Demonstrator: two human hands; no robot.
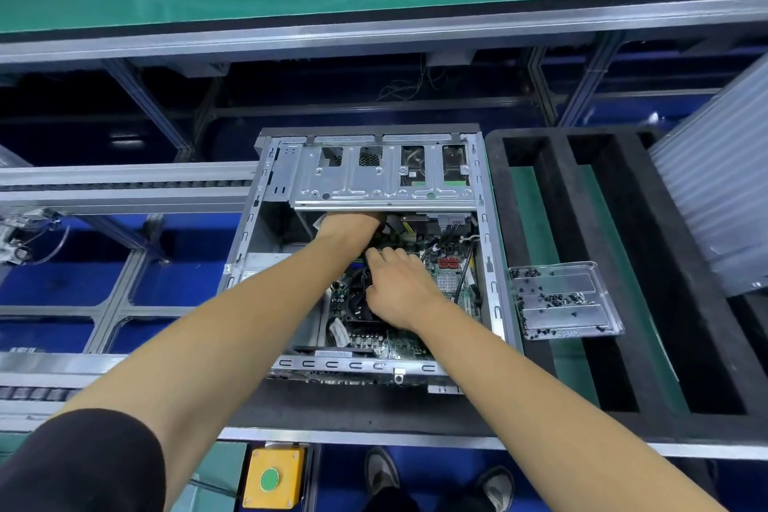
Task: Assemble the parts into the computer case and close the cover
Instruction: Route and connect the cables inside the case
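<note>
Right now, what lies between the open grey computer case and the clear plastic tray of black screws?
In the head view, only a strip of black foam pallet separates the grey computer case from the clear screw tray.

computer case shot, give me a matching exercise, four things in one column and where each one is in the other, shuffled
Things:
1. left hand
2. right hand
3. screw tray
4. yellow button box

Places:
A. on the black foam right of the computer case
B. below the bench edge, near the shoes
C. over the motherboard
D. reaching under the drive cage

Pairs: 1-D, 2-C, 3-A, 4-B
</note>
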